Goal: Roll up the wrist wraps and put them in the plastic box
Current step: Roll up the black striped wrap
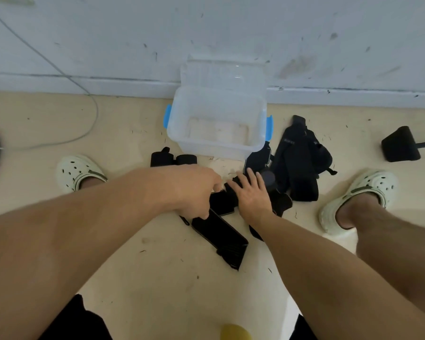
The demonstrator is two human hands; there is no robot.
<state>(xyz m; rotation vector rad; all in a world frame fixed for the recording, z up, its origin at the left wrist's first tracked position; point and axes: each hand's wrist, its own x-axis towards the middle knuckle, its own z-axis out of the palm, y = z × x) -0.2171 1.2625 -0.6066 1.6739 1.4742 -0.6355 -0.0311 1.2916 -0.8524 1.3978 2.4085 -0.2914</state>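
A flat black fabric wrist wrap (pixel 220 233) lies on the floor, pinched under the left hand (pixel 194 190)'s curled fingers. The right hand (pixel 252 192) presses its far end with straight, spread fingers. Beyond the fingertips stands the clear plastic box (pixel 194 141), lid open.

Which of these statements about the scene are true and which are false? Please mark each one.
1. The plastic box is open. True.
2. Rolled wraps already lie inside the box. False: no wrap shows inside it.
3. Two rolled wraps lie on the floor left of the box. True.
4. The right hand is lifted away from the wraps. False: it lies flat on a black wrap.
5. The left hand grips the flat wrap. True.
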